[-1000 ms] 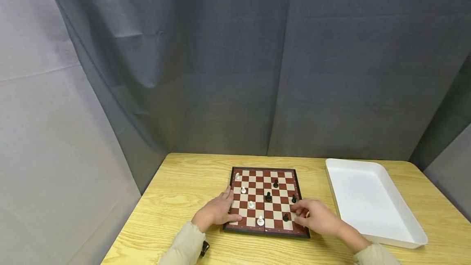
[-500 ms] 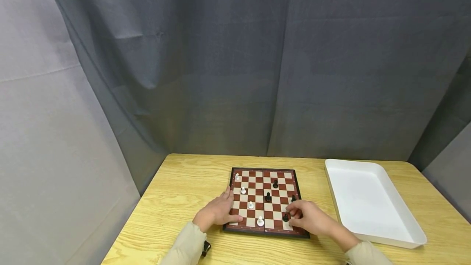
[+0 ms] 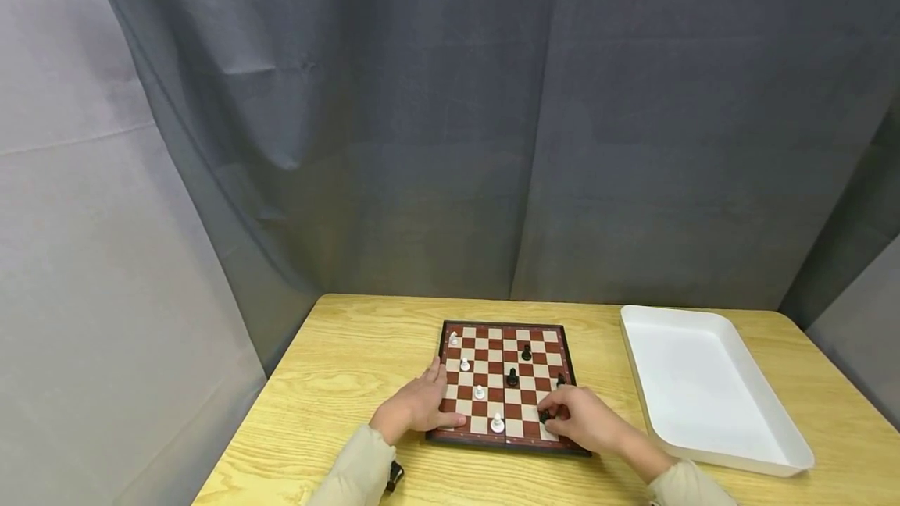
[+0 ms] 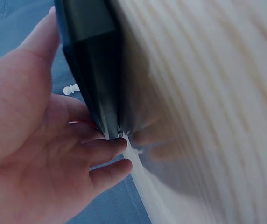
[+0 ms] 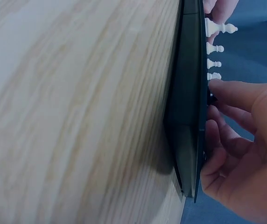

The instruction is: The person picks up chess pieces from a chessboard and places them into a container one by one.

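Observation:
A red-and-white chessboard (image 3: 485, 354) with a dark rim lies on the table. My left hand (image 3: 416, 400) rests at its left edge, with straight fingers along the side and the thumb over the top. Near the front right, my right hand (image 3: 585, 420) pinches a small black chess piece (image 3: 544, 416) between thumb and fingertips. That piece is mostly covered by fingers in the right wrist view. Behind that hand another black piece (image 3: 561, 380) is partly hidden. Two more black pieces stand farther back, and several white pieces, including a white piece (image 3: 497, 422) at the front, run diagonally across the left half.
A shallow white tray (image 3: 710, 389) lies on the wooden table (image 3: 373, 334) to the right of the board. Close to the left sleeve sits a small black object (image 3: 395, 476), partly covered. Grey curtains (image 3: 436, 139) hang behind the table.
My right hand has moved left and slightly toward the front, from the board's right side onto the front black piece, and its fingers have closed around it. The left hand has stayed in place.

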